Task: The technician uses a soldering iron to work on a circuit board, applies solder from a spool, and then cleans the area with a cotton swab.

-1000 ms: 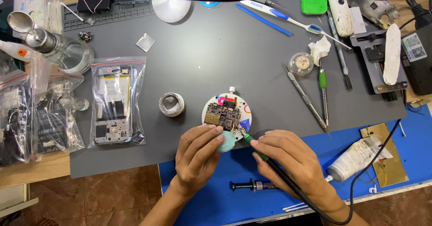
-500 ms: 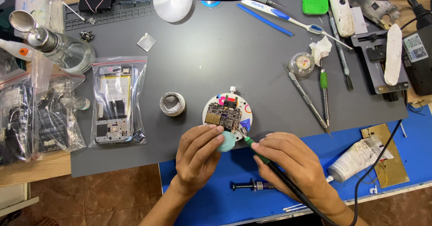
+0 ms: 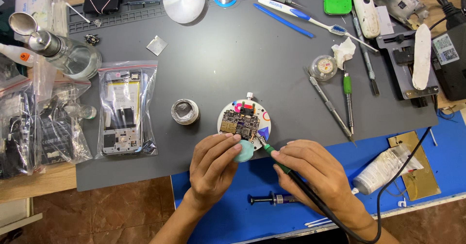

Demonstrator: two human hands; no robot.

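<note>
Clear plastic bag (image 3: 127,109) with phone parts, left of hands (image 3: 213,168).

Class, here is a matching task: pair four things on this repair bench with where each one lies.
Things:
1. soldering iron
2. syringe
3. toothbrush
4. bagged phone

Places:
A. far side of the grey mat
B. in the right hand
C. left of the solder roll
D. on the blue mat, between the wrists

Pairs: 1-B, 2-D, 3-A, 4-C

Left hand (image 3: 212,168) rests palm-down, fingers curled; right hand (image 3: 315,171) is closed in a pen-like grip.
</note>
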